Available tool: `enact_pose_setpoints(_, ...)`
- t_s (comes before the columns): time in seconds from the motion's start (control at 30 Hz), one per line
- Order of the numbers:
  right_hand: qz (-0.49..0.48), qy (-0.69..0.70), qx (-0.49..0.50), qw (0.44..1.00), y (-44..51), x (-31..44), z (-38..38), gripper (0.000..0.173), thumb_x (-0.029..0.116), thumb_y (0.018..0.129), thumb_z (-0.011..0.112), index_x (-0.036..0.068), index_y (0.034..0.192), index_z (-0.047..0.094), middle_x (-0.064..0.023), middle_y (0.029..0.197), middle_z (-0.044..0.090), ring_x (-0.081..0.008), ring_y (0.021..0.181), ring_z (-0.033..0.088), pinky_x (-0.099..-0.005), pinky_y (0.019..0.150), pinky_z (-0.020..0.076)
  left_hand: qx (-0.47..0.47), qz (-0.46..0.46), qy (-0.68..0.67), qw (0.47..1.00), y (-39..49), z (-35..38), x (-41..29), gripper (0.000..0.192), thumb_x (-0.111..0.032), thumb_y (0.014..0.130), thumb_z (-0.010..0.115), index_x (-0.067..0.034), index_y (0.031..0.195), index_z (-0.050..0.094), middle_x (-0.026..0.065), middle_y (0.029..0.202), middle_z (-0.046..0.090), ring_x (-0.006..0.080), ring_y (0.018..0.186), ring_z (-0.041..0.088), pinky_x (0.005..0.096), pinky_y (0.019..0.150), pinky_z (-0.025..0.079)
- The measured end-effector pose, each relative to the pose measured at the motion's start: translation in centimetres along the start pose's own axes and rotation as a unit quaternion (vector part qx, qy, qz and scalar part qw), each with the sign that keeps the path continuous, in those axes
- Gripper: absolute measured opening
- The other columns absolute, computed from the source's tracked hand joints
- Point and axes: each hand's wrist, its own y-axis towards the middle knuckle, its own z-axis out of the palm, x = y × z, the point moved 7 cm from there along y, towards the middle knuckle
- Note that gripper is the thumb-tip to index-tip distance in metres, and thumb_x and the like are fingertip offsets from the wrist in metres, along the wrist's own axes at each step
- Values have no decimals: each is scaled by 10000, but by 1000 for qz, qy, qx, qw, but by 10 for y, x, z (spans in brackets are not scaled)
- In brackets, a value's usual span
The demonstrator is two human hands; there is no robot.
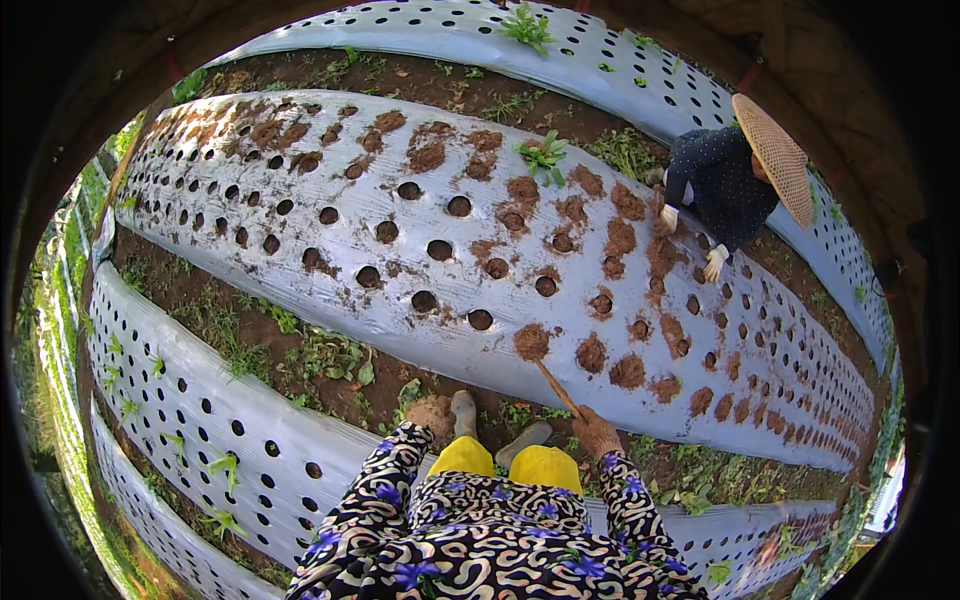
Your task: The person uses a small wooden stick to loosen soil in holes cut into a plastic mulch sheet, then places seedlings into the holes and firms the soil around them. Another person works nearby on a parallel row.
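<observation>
My right hand [597, 433], soil-covered, is closed around the lower end of a wooden stick [559, 391]. The stick's far end meets a small mound of brown soil [531, 342] on the plastic-covered bed [450, 349]; whether a tool head lies under the soil I cannot tell. Near my left boot [464, 414] is my left hand [430, 417], brown with soil or a glove; its fingers are not clear. Round planting holes in rows pierce the silver plastic mulch, several with soil heaped over them. A leafy green plant [543, 156] stands on the bed's far side.
Across the bed a person in a woven conical hat [772, 159] bends over, white-gloved hands on the plastic. A weedy soil path [337, 382] runs under my boots. Further mulched beds lie behind me [225, 450] and beyond the far path [450, 34].
</observation>
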Motion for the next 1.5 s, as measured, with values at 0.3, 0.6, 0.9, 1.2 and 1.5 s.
enact_pose_setpoints(0.3,10,-6,-26,1000,55,-12,-2,456,368,1080,496,211,1503,558,-240,1269,727,-468,1125,711,-565,972,580,37,52,59,996,48,16,-33,554,-408,972,582,-105,1434,624,198,1425,644,405,1341,596,530,1125,460)
enact_pose_setpoints(0.6,-38,-61,5,997,114,-24,8,450,323,1066,512,173,1489,551,-231,1096,765,-444,984,742,-582,869,599,26,76,84,993,93,70,-46,533,-401,963,604,-69,1376,655,210,1384,651,396,1326,593,538,1136,442)
enact_pose_setpoints(0.9,-51,-167,-30,984,167,-19,-3,393,322,1041,558,217,1413,627,-159,984,784,-392,918,758,-557,849,605,87,123,230,962,192,159,-90,598,-449,945,694,-137,1448,620,136,1468,606,334,1427,507,521,1182,376)
enact_pose_setpoints(1.2,-66,-207,-55,975,254,-3,83,914,169,1028,617,485,1719,109,-226,1041,735,-382,841,778,-504,684,639,-103,235,205,944,310,191,-108,623,-238,873,736,-80,1447,554,141,1472,539,333,1446,454,560,1176,372)
enact_pose_setpoints(1.5,-72,-151,-91,982,252,-25,107,819,224,1073,570,529,1694,132,-240,1025,731,-442,867,752,-576,741,622,-151,320,240,904,377,215,-113,667,-146,782,724,-75,1431,585,157,1411,539,379,1377,487,584,1092,421)
